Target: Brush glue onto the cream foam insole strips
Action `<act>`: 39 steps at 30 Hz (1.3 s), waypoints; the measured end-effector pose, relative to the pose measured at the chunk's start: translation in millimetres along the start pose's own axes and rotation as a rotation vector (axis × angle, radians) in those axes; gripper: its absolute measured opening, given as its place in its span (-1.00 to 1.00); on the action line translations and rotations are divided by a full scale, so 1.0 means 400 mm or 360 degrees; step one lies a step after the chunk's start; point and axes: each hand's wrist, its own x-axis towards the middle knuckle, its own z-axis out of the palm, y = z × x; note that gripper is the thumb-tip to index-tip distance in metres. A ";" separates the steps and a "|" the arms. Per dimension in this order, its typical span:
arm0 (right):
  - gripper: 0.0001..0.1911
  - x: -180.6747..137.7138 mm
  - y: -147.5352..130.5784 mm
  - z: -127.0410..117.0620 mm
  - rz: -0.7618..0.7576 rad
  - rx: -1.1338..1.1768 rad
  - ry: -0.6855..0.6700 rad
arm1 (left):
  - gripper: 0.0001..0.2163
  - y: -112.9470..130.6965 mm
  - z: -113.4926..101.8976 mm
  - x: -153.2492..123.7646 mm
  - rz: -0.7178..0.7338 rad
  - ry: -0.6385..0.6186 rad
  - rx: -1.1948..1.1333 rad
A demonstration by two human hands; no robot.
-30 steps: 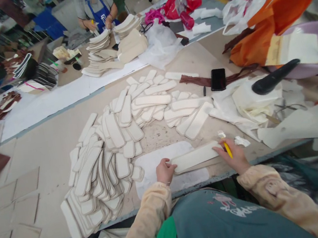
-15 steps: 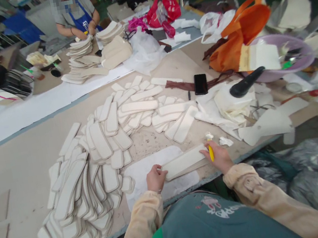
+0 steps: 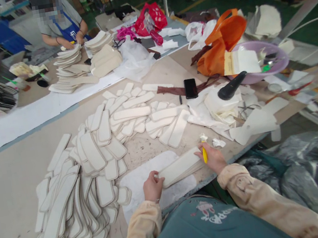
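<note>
A long cream padded strip (image 3: pixel 179 167) lies on a white sheet (image 3: pixel 140 177) at the near table edge. My left hand (image 3: pixel 152 186) grips its left end with curled fingers. My right hand (image 3: pixel 212 158) presses on its right end while closed round a yellow tool (image 3: pixel 204 154) tipped with a white wad. A big fan of several similar cream strips (image 3: pixel 92 158) spreads to the left and behind.
A black phone (image 3: pixel 190 88), black brush (image 3: pixel 232 86), white scraps, an orange bag (image 3: pixel 220 46) and a purple basin (image 3: pixel 262 62) crowd the right. A co-worker in a blue apron (image 3: pixel 62 27) handles stacked pieces across the table. Grey plastic lies below right.
The view has swung right and up, so everything shifts left in frame. Both hands keep their hold on the strip, which stays at the table edge.
</note>
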 end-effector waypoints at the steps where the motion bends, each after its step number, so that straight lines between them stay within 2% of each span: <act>1: -0.78 0.000 0.000 0.002 0.0010 -0.0026 0.0000 | -0.82 0.000 0.000 0.000 0.0001 -0.0001 -0.0001; 4: -0.79 0.001 0.006 0.005 0.0021 -0.0104 0.0030 | -0.82 0.002 -0.001 -0.002 0.0003 0.0003 -0.0010; 6: -0.79 0.001 0.013 0.006 -0.0045 -0.0133 0.0144 | -0.80 0.003 0.000 -0.005 0.0013 0.0010 -0.0015; 8: -0.80 -0.004 0.016 0.007 -0.0228 -0.0128 0.0277 | -0.76 0.001 0.002 -0.007 0.0053 0.0026 -0.0017; 10: -0.82 -0.019 0.003 0.015 -0.0445 -0.0108 0.0324 | -0.72 -0.001 0.004 -0.007 0.0104 0.0039 -0.0009; 12: -0.85 -0.043 -0.031 0.034 -0.0701 -0.0047 0.0233 | -0.71 -0.003 0.007 -0.005 0.0144 0.0046 0.0004; 15: -0.81 -0.079 -0.102 0.076 -0.1113 0.0086 -0.0036 | -0.72 -0.006 0.010 -0.001 0.0155 0.0047 0.0016; 18: -0.67 -0.093 -0.141 0.108 -0.1290 0.0128 -0.0297 | -0.73 -0.007 0.013 0.003 0.0149 0.0030 0.0018; 20: -0.63 -0.088 -0.126 0.112 -0.1264 0.0103 -0.0339 | -0.72 -0.008 0.014 0.004 0.0147 0.0022 0.0020; 22: -0.63 -0.076 -0.080 0.102 -0.1155 0.0073 -0.0263 | -0.72 -0.007 0.013 0.002 0.0150 0.0027 0.0025; 26: -0.59 -0.050 0.041 0.065 -0.0813 0.0012 -0.0078 | -0.72 0.000 0.009 -0.005 0.0170 0.0031 0.0045; 29: -0.58 -0.035 0.094 0.047 -0.0543 0.0043 -0.0007 | -0.71 0.001 0.009 -0.008 0.0184 0.0024 0.0065; 34: -0.66 -0.028 0.085 0.049 -0.0111 0.0341 0.0078 | -0.69 0.001 0.007 -0.008 0.0267 0.0059 0.0151; 36: -0.69 -0.028 0.070 0.052 -0.0052 0.0396 0.0091 | -0.69 0.004 0.004 -0.009 0.0289 0.0061 0.0183; 39: -0.71 -0.029 0.054 0.052 -0.0103 0.0441 0.0197 | -0.69 0.008 0.001 -0.011 0.0307 0.0054 0.0212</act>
